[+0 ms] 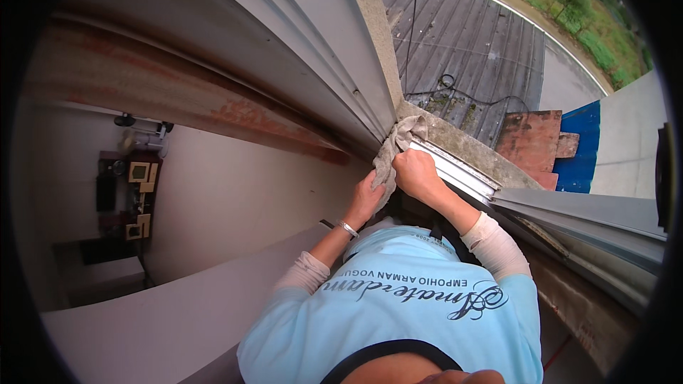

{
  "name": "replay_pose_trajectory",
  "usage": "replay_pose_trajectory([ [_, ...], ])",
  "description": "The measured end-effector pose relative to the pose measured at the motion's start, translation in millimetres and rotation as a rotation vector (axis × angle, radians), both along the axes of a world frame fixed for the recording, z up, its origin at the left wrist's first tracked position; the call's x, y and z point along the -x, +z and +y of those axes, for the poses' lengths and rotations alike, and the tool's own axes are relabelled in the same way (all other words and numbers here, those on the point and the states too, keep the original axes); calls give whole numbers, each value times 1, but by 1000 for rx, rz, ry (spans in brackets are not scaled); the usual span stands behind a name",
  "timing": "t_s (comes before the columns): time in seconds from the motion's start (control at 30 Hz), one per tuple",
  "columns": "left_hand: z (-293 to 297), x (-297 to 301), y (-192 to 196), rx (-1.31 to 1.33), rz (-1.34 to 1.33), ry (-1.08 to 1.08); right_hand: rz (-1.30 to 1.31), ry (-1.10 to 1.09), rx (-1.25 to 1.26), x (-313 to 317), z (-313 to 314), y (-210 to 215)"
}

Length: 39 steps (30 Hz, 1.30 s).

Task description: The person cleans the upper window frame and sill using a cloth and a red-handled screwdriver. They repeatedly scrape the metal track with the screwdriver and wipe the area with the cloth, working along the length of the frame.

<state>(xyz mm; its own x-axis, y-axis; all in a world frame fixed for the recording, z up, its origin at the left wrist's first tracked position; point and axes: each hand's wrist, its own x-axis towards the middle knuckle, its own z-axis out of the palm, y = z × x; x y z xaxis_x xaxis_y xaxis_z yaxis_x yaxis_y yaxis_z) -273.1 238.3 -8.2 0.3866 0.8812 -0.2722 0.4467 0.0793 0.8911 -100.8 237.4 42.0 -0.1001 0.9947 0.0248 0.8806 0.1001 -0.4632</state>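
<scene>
A crumpled grey-beige cloth [390,159] lies bunched against the corner of a window frame. My right hand [417,173] is closed in a fist over the cloth beside the white sill track [459,176]. Lower on the same cloth, my left hand [365,198] grips its hanging part, with a silver bracelet on that wrist. The upper end of the cloth touches the frame corner, where the metal window frame [334,75] meets the concrete ledge [466,139]. My fingertips are partly hidden by the cloth and by my hands.
Outside, beyond the ledge, lies a grey corrugated roof [455,35] with a dark cable [491,102]. Rusty-red boards [530,144] and a blue sheet [580,146] are at the right. A sliding window rail [583,211] runs right. Indoors, a wooden cabinet [146,192] stands far left.
</scene>
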Motion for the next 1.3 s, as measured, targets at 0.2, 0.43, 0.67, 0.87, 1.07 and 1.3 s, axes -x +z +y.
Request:
replay_pose_trajectory([
  [0.2,-13,-33,-18,-93,19,-134,-108,5,63,-27,-1,-16],
  [0.43,-33,-66,-36,169,-67,-517,-247,23,167,-73,-50,-17],
  [0.67,-30,-56,-14,93,-37,-531,-294,144,172,-96,-51,-26],
  [0.87,1,-12,-21,-14,127,-345,-166,117,-13,-46,-11,-48],
  [1.07,-8,-8,-31,-87,97,-238,1128,-412,798,-46,-2,-46],
  [1.3,4,-31,-13,-8,88,-348,1752,-836,721,-32,-8,-59],
])
